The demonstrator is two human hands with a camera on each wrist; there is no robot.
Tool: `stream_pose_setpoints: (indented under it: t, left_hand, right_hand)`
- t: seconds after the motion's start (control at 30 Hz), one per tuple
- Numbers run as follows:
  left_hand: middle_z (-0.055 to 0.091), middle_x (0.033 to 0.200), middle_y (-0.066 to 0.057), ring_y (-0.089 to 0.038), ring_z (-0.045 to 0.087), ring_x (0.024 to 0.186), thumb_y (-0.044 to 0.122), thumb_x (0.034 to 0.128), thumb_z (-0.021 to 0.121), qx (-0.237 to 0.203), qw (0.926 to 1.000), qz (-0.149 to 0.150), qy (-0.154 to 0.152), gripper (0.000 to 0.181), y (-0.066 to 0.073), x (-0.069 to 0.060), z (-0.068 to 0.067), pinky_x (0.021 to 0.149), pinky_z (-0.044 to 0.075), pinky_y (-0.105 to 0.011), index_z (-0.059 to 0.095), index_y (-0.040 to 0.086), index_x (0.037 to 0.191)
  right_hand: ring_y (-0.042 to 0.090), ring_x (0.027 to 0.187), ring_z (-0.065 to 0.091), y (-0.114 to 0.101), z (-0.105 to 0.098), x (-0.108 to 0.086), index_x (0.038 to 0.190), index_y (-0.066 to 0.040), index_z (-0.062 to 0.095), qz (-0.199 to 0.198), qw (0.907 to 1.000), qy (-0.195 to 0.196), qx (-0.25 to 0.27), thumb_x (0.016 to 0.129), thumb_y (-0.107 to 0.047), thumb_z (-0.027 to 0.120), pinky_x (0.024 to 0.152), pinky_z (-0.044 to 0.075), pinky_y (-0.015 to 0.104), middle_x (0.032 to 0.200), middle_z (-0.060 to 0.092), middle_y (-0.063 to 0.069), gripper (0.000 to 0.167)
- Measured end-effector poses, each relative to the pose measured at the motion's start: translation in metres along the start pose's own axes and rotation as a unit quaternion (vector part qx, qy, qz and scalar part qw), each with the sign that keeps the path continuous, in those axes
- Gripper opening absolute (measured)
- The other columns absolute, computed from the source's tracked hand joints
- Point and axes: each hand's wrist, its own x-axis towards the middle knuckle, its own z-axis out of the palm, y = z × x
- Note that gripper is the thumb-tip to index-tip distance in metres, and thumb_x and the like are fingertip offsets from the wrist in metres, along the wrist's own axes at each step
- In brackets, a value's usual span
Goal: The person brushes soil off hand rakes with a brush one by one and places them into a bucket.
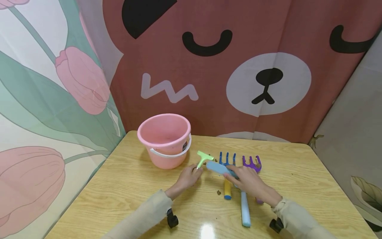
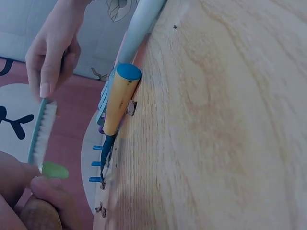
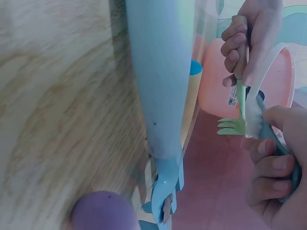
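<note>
In the head view my left hand (image 1: 188, 178) grips a small green hand rake (image 1: 204, 156); its wooden handle (image 3: 241, 57) shows in the right wrist view. My right hand (image 1: 250, 182) holds a light blue brush (image 1: 217, 167) by its handle. White bristles (image 3: 252, 115) lie against or very near the green rake's neck; contact is hard to tell. Both tools are held above the table. Below them lie a blue rake with a yellow handle (image 1: 227, 191), a light blue-handled tool (image 1: 245, 209) and a purple rake (image 1: 252, 164), partly covered by my right hand.
A pink bucket (image 1: 164, 163) with a white handle stands at the back left of the wooden table (image 1: 119, 199). Small brown bits (image 1: 219, 192) are scattered near the tools. A printed bear curtain (image 1: 209, 116) hangs behind the table.
</note>
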Motion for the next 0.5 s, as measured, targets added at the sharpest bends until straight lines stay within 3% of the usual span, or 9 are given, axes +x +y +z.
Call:
stream_pose_setpoints:
  t: [0.17, 0.27, 0.5]
  left_hand:
    - [0.053, 0.065, -0.006, -0.009, 0.041, 0.044, 0.033, 0.1062, 0.046, -0.003, 1.0, -0.003, -0.007, 0.04, 0.0, 0.001, 0.001, 0.041, 0.036, -0.022, 0.061, -0.004, 0.108]
    - [0.056, 0.067, -0.01, -0.009, 0.04, 0.044, 0.033, 0.1059, 0.047, -0.002, 0.9999, -0.001, -0.014, 0.04, -0.001, 0.001, 0.001, 0.04, 0.035, -0.021, 0.062, -0.004, 0.108]
    - [0.054, 0.062, -0.009, -0.008, 0.039, 0.044, 0.032, 0.1037, 0.052, 0.014, 0.9993, 0.018, -0.029, 0.037, 0.001, -0.001, 0.003, 0.038, 0.033, -0.021, 0.065, -0.002, 0.099]
  right_hand:
    - [-0.003, 0.04, 0.035, -0.005, 0.0, 0.007, 0.115, 0.002, 0.066, 0.012, 0.9993, 0.026, 0.022, 0.097, -0.022, 0.063, 0.034, 0.029, 0.016, 0.06, 0.048, -0.014, 0.03]
    - [-0.001, 0.041, 0.035, -0.007, 0.001, 0.012, 0.118, 0.002, 0.064, 0.012, 0.9992, 0.032, 0.022, 0.099, -0.023, 0.061, 0.035, 0.03, 0.017, 0.061, 0.047, -0.012, 0.032]
    - [0.0, 0.042, 0.032, -0.005, 0.006, 0.018, 0.123, 0.0, 0.059, 0.019, 0.9996, 0.014, 0.017, 0.103, -0.028, 0.055, 0.037, 0.03, 0.019, 0.061, 0.042, -0.01, 0.034]
